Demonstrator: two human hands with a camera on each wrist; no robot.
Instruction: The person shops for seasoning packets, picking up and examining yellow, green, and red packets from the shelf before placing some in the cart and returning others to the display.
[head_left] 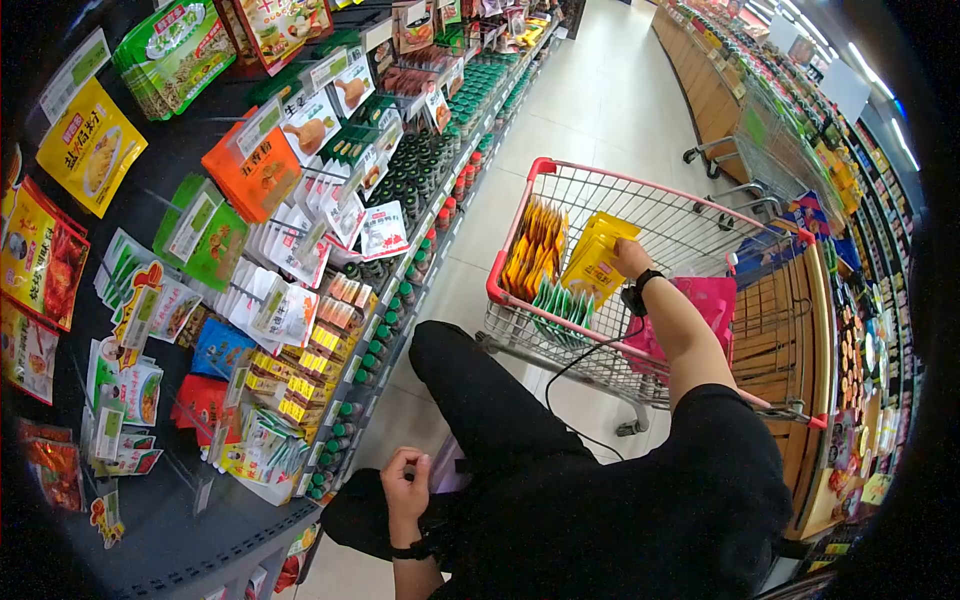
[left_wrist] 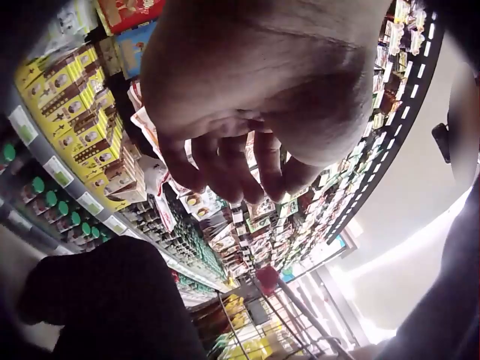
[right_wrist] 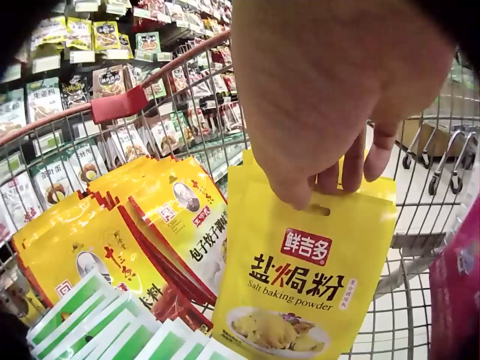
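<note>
My right hand (head_left: 632, 262) is over the shopping cart, pinching the top edge of yellow packets (head_left: 595, 262). In the right wrist view the hand (right_wrist: 341, 97) holds the upright yellow packets (right_wrist: 300, 270) by their top, the thumb near the hanging hole. Beside them stand orange-yellow packets (right_wrist: 97, 259) and green-and-white packets (right_wrist: 112, 322). My left hand (head_left: 406, 485) hangs above my leg, away from the shelf, with loosely curled fingers and nothing in them; the left wrist view shows the same hand (left_wrist: 262, 97) empty.
A shelf with hanging seasoning packets (head_left: 262, 165) and rows of small green-capped jars (head_left: 380, 345) lines the left. A pink bag (head_left: 700, 310) lies in the cart (head_left: 520, 215). Another cart (head_left: 775, 150) and wooden display stands (head_left: 700, 75) are on the right.
</note>
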